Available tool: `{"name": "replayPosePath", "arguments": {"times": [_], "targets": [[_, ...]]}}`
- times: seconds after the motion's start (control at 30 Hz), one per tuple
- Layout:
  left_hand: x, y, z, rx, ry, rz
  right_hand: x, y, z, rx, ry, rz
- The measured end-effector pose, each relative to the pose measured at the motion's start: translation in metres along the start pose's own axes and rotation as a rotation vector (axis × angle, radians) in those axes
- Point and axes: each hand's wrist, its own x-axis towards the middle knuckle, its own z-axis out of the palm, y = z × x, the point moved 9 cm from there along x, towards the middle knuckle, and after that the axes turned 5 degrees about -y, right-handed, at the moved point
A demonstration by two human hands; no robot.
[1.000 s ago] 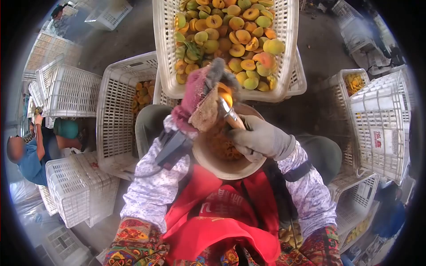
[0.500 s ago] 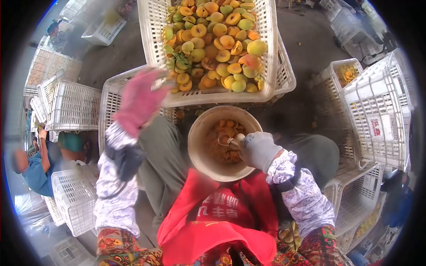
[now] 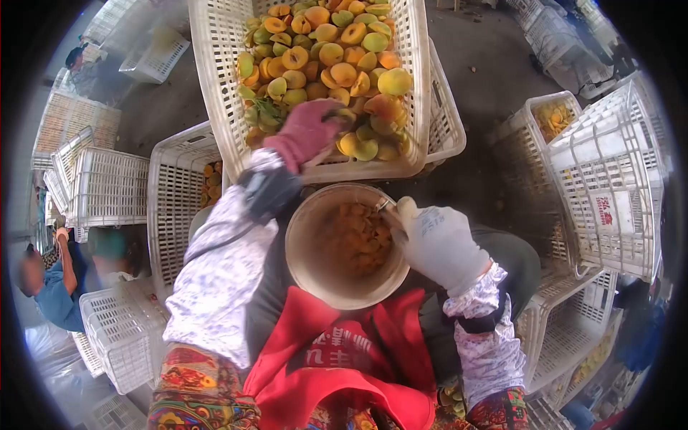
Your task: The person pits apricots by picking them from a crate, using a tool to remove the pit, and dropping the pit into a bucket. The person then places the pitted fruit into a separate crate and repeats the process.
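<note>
Halved yellow-green and orange fruits (image 3: 331,54) fill a white slatted crate (image 3: 387,170). My left hand (image 3: 309,132), in a pink glove, reaches over the crate's near side with its fingers curled at the fruit; whether it grips a piece is unclear. Below the crate, a pale round bucket (image 3: 301,276) holds small orange pieces (image 3: 362,240). At the bucket's right rim my right hand (image 3: 441,242), in a white-grey glove, is closed around a metal tool (image 3: 388,208) whose end points over the bucket.
Another white crate (image 3: 166,215) with fruit stands at the left. Stacked crates (image 3: 609,208) rise on the right, beside a smaller crate of fruit (image 3: 553,118). At far left a person in blue (image 3: 61,290) sits near more crates (image 3: 118,186).
My left hand has moved right from the left crate's corner into the fruit. My right hand has shifted slightly right, and the tool has lifted toward the bucket's rim. The view has shifted a little.
</note>
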Motion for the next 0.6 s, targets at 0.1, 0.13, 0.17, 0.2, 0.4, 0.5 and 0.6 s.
{"name": "replayPosePath", "arguments": {"times": [0.1,0.13,0.17,0.2,0.4,0.5,0.6], "targets": [[-0.058,0.013,-0.063,0.169,0.026,0.227,0.0,0.005,-0.011,0.021,0.102,-0.003],[-0.082,0.014,-0.087,0.201,0.061,0.222,-0.002,0.002,-0.015,0.007,0.149,-0.027],[-0.105,0.008,-0.11,0.401,0.06,0.141,-0.004,-0.001,-0.019,-0.009,0.196,-0.052],[-0.122,-0.008,-0.13,0.516,0.034,0.061,-0.003,-0.004,-0.022,-0.009,0.171,-0.046],[-0.141,-0.008,-0.142,0.645,0.135,-0.059,-0.001,0.009,-0.041,0.061,0.302,-0.012],[-0.091,0.02,-0.054,0.274,-0.023,0.059,0.0,0.032,-0.048,0.047,0.293,0.173],[-0.036,0.033,0.025,0.281,-0.176,-0.057,-0.005,0.04,-0.054,0.017,0.368,0.174]]}}
